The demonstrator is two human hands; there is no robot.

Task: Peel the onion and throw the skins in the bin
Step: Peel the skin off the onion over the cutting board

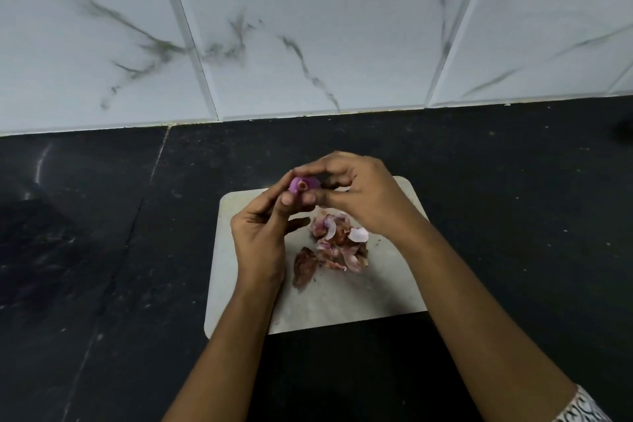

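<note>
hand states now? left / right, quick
Left hand: fingers curled, picking at the small purple peeled onion.
Right hand: closed on the same onion, pinching it above the white cutting board.

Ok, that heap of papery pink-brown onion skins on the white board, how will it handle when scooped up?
The heap of papery pink-brown onion skins looks thin and curled, so probably light and floppy. It lies as loose separate flakes, so bits may scatter or crumble on the white cutting board.

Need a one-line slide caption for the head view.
Both hands, left hand and right hand, hold a purple onion above skins piled on a white board.
</note>
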